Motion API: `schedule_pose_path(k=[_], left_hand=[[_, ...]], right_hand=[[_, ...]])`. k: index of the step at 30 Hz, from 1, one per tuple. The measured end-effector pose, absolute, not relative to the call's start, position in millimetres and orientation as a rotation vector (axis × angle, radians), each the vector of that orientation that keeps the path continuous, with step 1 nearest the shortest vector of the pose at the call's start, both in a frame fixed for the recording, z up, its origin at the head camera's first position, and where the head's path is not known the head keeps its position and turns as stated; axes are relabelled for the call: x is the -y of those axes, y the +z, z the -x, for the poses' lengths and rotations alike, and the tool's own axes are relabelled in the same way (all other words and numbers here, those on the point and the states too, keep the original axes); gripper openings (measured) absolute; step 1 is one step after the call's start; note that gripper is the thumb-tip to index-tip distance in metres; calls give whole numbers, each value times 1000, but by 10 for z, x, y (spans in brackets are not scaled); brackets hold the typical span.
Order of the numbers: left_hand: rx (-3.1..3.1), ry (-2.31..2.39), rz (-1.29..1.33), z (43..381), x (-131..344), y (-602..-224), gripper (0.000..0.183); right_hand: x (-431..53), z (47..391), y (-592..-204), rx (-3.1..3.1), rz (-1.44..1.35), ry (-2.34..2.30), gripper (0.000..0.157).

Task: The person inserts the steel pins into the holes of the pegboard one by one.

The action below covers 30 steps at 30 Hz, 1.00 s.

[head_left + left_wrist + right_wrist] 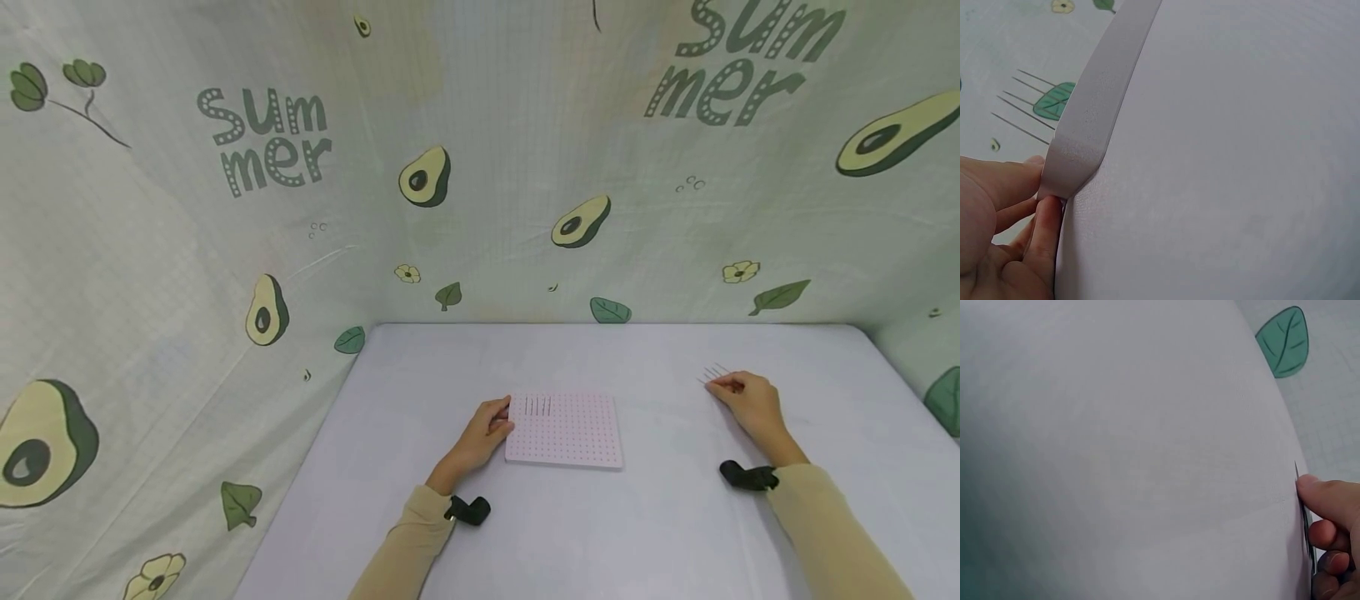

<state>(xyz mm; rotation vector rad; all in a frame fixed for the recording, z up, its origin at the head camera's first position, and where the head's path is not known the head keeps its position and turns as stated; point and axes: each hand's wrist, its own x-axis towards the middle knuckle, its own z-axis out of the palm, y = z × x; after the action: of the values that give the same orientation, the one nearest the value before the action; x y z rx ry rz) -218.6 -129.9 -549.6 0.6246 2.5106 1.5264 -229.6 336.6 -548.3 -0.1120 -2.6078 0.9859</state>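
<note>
A pale pink board (564,442) with rows of small holes lies on the table, and several thin needles (537,406) stand upright near its far left corner. My left hand (480,433) grips the board's left edge; in the left wrist view the thumb and fingers (1047,228) pinch its corner, with the standing needles (1022,119) just beyond. Far to the right, my right hand (753,408) is at a group of loose needles (718,368) on the table. Its thumb (1329,497) and fingers pinch one thin needle (1296,469), whose tip pokes out past the thumb.
The white table (420,367) ends at a back edge against a hanging cloth (495,125) printed with avocados and leaves. A black wrist camera (471,510) sits on the left wrist, another black camera (742,477) on the right.
</note>
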Motion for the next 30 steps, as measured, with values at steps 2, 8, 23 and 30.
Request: schedule_pose_path(k=[2, 8, 23, 30], left_hand=[[-2511, 1526, -620, 2186, 1298, -5497, 53], [-2515, 1519, -618, 2187, 1296, -5501, 52], [-2509, 1520, -599, 2179, 1282, -5504, 53], [-2521, 1504, -611, 2195, 1293, -5500, 53]], right_hand=[[-3360, 2292, -5484, 2610, 119, 985, 22], [-3352, 2283, -5498, 2627, 126, 997, 20], [-3366, 2295, -5498, 2653, 84, 1030, 21], [-3386, 2317, -5477, 2643, 89, 1066, 23]])
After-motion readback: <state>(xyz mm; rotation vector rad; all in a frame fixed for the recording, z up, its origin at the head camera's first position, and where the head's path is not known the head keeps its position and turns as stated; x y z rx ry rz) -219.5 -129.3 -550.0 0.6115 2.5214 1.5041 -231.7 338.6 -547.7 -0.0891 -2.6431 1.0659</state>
